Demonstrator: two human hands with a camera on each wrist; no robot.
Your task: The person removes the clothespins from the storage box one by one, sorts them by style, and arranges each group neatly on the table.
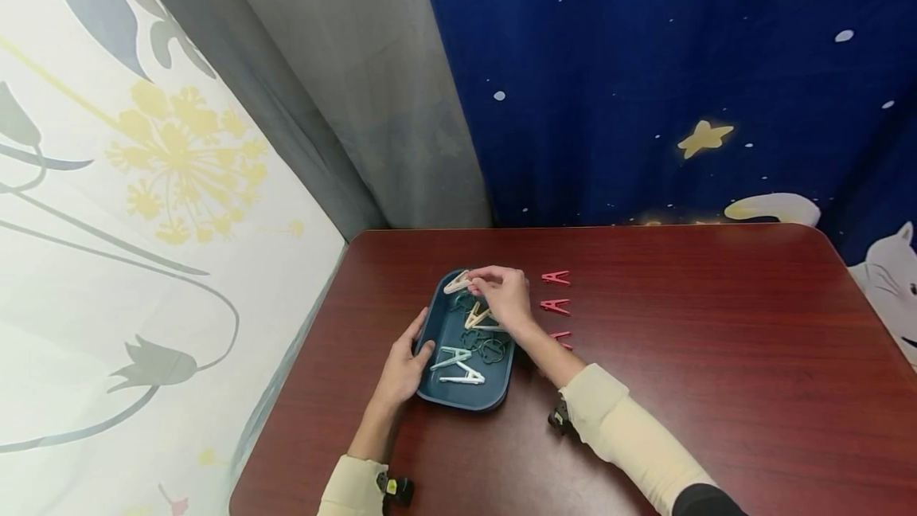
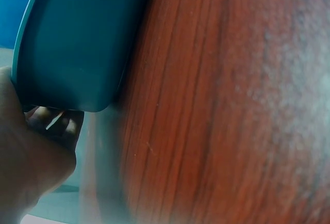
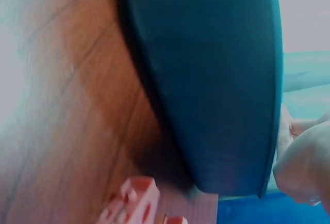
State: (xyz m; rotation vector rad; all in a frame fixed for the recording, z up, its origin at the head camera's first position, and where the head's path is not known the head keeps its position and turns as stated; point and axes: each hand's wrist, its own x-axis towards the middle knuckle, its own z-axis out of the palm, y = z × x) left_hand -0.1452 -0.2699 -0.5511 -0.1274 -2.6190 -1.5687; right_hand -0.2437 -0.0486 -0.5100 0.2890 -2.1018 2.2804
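My left hand (image 1: 403,369) grips the left side of a dark blue tray (image 1: 462,398), thumb over the rim and fingers on its outer wall (image 2: 77,43). Over the tray's far end, my right hand (image 1: 505,297) pinches a pale clothespin (image 1: 455,283) between thumb and fingers. Just below that hand lies a cream-yellow clothespin (image 1: 474,315), with another pale one partly covered beside it. Nearer me in the tray are a pale mint clothespin (image 1: 453,357) and a white clothespin (image 1: 464,376). Dark green ring-shaped pieces (image 1: 493,350) lie among them.
Right of the tray, several red clothespins stand in a column on the brown table, including a far one (image 1: 556,277) and a middle one (image 1: 555,306); my right forearm partly covers the nearer part. A patterned white wall (image 1: 179,301) borders the table's left; curtains hang behind.
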